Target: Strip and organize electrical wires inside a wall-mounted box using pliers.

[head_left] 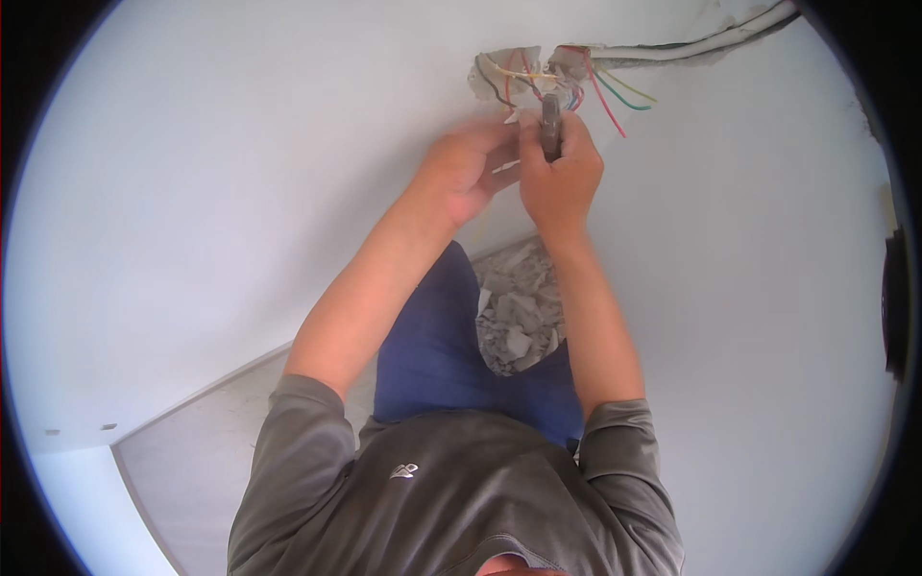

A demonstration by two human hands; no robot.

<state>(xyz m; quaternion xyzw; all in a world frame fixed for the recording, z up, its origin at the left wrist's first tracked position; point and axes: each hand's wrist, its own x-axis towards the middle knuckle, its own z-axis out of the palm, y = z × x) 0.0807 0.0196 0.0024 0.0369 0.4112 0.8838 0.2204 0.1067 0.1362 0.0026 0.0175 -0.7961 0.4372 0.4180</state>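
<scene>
R hand (562,187) has fingers closed round dark tool (550,130), just below wires (603,97) nr wall hole (481,86); can't tell if L hand's (463,165) fingers pinch anything. Prob. best: hold tool steady, don't nick wires.

The right hand (565,178) grips a dark tool (550,125) beside the left hand (463,165), below coloured wires (603,98) sticking from broken holes (488,84) in the pale wall (240,144)
</scene>
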